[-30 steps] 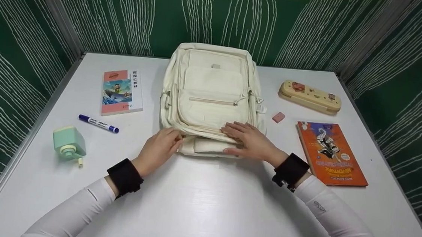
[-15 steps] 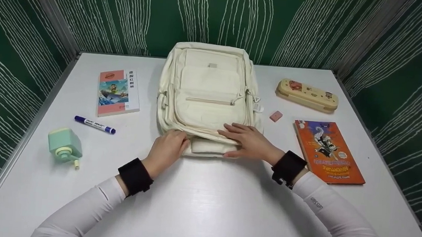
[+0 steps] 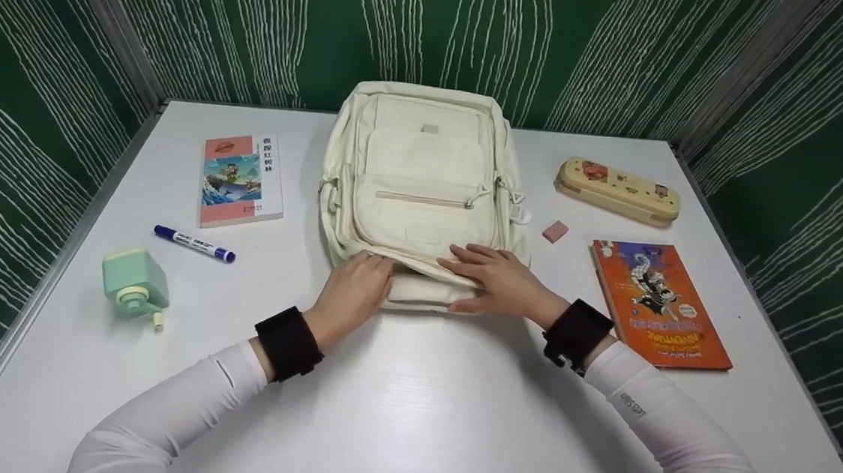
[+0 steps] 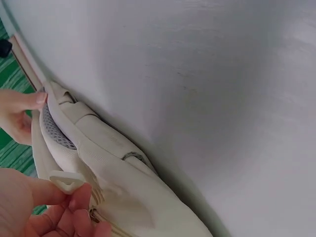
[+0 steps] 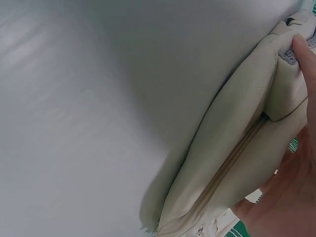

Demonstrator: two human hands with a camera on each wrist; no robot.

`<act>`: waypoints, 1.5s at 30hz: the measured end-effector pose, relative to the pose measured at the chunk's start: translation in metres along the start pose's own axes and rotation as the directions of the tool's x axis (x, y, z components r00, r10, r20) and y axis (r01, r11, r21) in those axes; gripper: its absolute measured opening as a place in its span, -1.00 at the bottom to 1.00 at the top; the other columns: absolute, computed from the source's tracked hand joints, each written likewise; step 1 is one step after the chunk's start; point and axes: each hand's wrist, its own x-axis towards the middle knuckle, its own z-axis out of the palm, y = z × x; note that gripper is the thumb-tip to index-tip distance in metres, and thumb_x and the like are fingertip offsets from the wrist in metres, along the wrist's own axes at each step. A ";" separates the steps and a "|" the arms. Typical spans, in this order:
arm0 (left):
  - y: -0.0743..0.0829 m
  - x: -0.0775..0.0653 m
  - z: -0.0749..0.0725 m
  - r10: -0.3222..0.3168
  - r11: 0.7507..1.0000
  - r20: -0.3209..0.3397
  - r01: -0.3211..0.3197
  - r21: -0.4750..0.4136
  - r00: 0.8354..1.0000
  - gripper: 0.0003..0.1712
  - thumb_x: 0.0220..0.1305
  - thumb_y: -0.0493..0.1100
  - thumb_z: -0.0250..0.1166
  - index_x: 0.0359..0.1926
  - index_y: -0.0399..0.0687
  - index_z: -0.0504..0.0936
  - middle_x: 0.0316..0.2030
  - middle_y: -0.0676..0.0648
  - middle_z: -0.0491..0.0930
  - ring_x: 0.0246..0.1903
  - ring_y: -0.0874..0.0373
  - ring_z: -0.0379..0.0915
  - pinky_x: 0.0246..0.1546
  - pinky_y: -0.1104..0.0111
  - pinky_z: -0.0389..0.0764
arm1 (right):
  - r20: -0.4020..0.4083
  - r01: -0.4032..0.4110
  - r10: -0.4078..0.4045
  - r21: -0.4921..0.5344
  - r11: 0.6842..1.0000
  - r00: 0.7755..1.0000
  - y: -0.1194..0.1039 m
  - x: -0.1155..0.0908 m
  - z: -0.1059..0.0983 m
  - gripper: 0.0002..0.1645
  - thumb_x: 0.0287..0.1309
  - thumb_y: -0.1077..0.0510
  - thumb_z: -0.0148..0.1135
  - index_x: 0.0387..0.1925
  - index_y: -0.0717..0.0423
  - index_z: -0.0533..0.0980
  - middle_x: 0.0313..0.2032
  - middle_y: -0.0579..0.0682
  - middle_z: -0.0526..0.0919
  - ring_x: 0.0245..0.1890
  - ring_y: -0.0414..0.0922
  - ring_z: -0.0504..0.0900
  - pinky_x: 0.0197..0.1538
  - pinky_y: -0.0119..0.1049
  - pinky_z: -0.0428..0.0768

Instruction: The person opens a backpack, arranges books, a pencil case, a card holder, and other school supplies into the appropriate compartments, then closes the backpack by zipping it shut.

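Observation:
A cream backpack (image 3: 426, 160) lies front side up, its near end toward me. At that end, my left hand (image 3: 352, 290) pinches a pale zipper pull (image 4: 68, 185) between thumb and curled fingers, as the left wrist view shows. Farther right along the same edge, my right hand (image 3: 506, 284) holds the backpack, fingers spread on the front panel and thumb lower down. In the right wrist view that thumb rests by the grey mesh (image 5: 288, 57). A zipper seam (image 5: 224, 170) runs along the side. The left fingers hide part of the zipper in the head view.
To the left lie a book with a pink-edged cover (image 3: 233, 182), a blue marker (image 3: 195, 243) and a mint-green pencil sharpener (image 3: 135, 282). Right of the backpack are a yellow pencil case (image 3: 618, 192), a pink eraser (image 3: 555, 232) and an orange book (image 3: 661, 304). Green walls surround the white table (image 3: 407, 416).
My left hand has slid rightward along the backpack's near edge, closer to my right hand. The right hand stays at nearly the same spot on the edge.

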 end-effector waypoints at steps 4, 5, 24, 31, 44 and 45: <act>-0.008 0.000 0.002 0.043 0.993 0.017 -0.041 -0.111 0.999 -0.91 0.41 -0.26 0.25 -0.24 -0.17 0.66 -0.29 -0.13 0.75 -0.15 -0.07 0.66 0.02 0.10 0.67 | 0.012 -0.010 0.010 0.015 1.000 1.000 -0.001 -0.001 -0.001 -0.05 0.13 -0.36 0.39 0.50 -0.19 0.34 0.54 0.10 0.30 0.54 0.23 0.27 0.45 0.42 0.28; -0.012 0.000 0.002 0.050 0.986 0.026 -0.046 -0.158 0.998 -0.91 0.41 -0.26 0.25 -0.23 -0.16 0.67 -0.29 -0.11 0.75 -0.14 -0.06 0.66 0.04 0.08 0.66 | 0.011 -0.010 0.010 0.014 1.000 1.000 -0.001 -0.001 -0.002 -0.05 0.14 -0.36 0.39 0.50 -0.19 0.34 0.54 0.10 0.30 0.54 0.23 0.27 0.45 0.42 0.28; -0.038 -0.006 -0.013 0.074 0.960 0.188 -0.020 -0.279 0.979 -0.82 0.43 -0.07 0.31 -0.13 -0.05 0.75 -0.22 -0.05 0.76 -0.13 0.04 0.64 -0.05 0.13 0.65 | 0.000 -0.006 0.006 -0.043 0.999 1.000 -0.009 -0.006 -0.003 -0.05 0.21 -0.29 0.36 0.52 -0.06 0.30 0.50 0.20 0.35 0.53 0.27 0.29 0.46 0.32 0.34; -0.061 -0.017 -0.020 0.033 0.950 0.112 0.003 -0.313 0.993 -0.79 0.28 -0.15 0.45 -0.08 -0.03 0.71 -0.17 -0.04 0.77 -0.13 0.05 0.69 -0.05 0.13 0.68 | -0.068 0.018 -0.026 -0.103 0.995 0.997 -0.024 -0.003 -0.001 0.03 0.18 -0.37 0.36 0.50 0.07 0.31 0.42 0.19 0.47 0.45 0.20 0.44 0.45 0.20 0.42; -0.098 -0.004 -0.029 0.077 0.975 0.166 -0.040 -0.219 0.983 -0.40 0.34 -0.16 0.37 0.36 -0.18 0.50 0.28 -0.26 0.59 0.30 -0.18 0.52 0.38 -0.01 0.50 | -0.328 0.301 -0.498 -0.497 0.814 0.803 -0.078 0.035 0.016 -0.59 0.20 0.07 0.43 0.07 0.06 0.66 0.03 -0.04 0.71 0.08 -0.05 0.64 0.22 -0.17 0.61; -0.099 -0.004 -0.029 0.083 0.974 0.191 -0.040 -0.222 0.978 -0.41 0.36 -0.16 0.36 0.36 -0.17 0.51 0.28 -0.26 0.59 0.31 -0.18 0.52 0.39 -0.01 0.50 | -0.302 0.320 -0.538 -0.546 0.774 0.787 -0.082 0.038 0.017 -0.62 0.20 0.08 0.41 0.06 0.04 0.67 0.03 -0.07 0.72 0.09 -0.08 0.64 0.22 -0.20 0.61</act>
